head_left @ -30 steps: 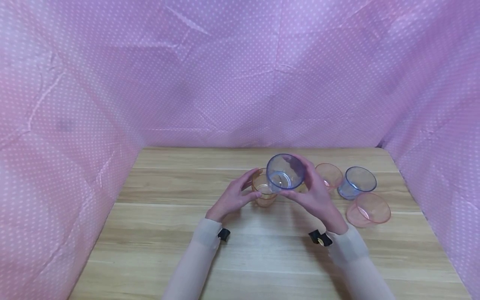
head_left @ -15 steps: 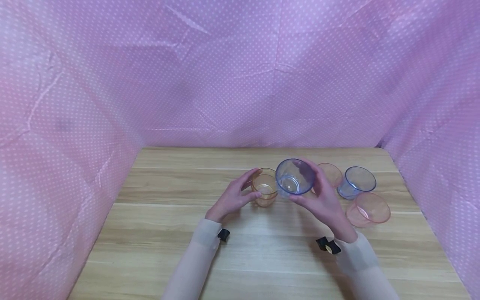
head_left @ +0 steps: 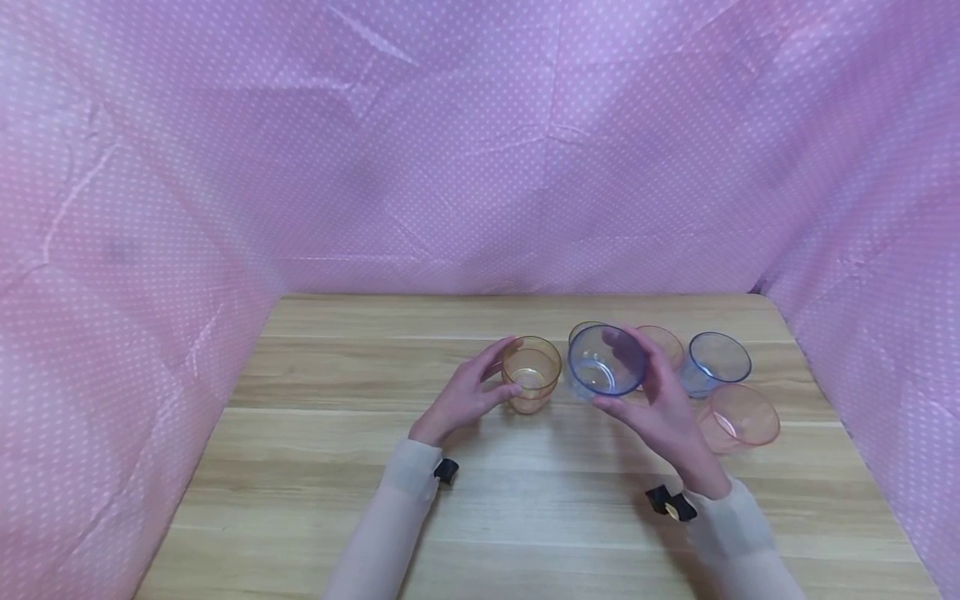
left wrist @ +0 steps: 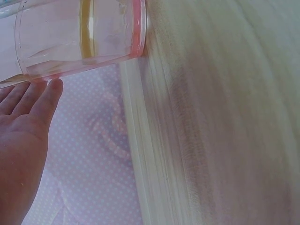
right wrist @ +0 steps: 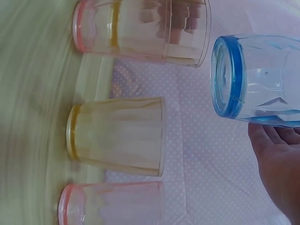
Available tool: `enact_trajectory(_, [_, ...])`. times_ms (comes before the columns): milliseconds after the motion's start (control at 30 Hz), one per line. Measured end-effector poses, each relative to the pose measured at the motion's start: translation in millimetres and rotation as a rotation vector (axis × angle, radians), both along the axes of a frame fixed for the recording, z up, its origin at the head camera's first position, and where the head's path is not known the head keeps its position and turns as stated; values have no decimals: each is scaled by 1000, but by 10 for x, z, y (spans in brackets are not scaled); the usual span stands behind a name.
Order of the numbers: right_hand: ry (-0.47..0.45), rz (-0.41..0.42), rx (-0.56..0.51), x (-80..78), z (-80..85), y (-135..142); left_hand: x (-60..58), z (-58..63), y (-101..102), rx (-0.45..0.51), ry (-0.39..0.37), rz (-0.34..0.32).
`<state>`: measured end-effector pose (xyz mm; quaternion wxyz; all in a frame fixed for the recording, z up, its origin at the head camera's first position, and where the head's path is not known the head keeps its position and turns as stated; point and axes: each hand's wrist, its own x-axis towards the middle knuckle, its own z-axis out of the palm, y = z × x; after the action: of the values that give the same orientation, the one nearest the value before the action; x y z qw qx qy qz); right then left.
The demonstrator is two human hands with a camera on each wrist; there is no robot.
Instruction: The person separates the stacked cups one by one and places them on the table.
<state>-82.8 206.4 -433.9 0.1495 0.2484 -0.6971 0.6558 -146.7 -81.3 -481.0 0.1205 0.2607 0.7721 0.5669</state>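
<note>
My left hand (head_left: 468,396) grips a stack of clear tinted cups standing on the table, thumb in front and fingers behind. A yellow cup (head_left: 534,354) sits nested inside a pink cup (left wrist: 51,51), whose base rests on the wood. My right hand (head_left: 663,421) holds a clear blue cup (right wrist: 262,79) in the air, to the right of the stack, its mouth tipped toward me. Behind the blue cup, a second yellow cup (right wrist: 117,136) stands on the table, mostly hidden in the head view.
Right of the hands stand a pink cup (head_left: 670,343), another blue cup (head_left: 720,358) and a nearer pink cup (head_left: 742,417). The wooden table (head_left: 525,517) is enclosed by pink dotted cloth (head_left: 450,167) at the back and sides.
My right hand has carried the blue cup rightward and slightly nearer me, away from the stack. The yellow cup's rim behind it has come into sight. My left hand stays on the stack.
</note>
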Motion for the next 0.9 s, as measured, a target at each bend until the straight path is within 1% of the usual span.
enact_trajectory(167, [7, 18, -25, 36, -34, 48, 2, 3, -2, -2, -8, 5])
enact_trajectory(333, [-5, 34, -46, 89, -69, 107, 1, 13, 2, -10, -22, 6])
enact_trajectory(533, [-16, 38, -40, 143, -131, 177, -4, 32, 6, -12, -26, 3])
enact_trajectory(667, [-44, 23, -36, 184, -172, 221, -4, 36, 0, -22, -33, 6])
enact_trajectory(767, [-69, -8, -12, 221, -205, 258, 1, 35, -8, -31, -42, 13])
enact_trajectory(900, [-78, -42, 18, 260, -244, 303, 1, 28, -20, -30, -43, 12])
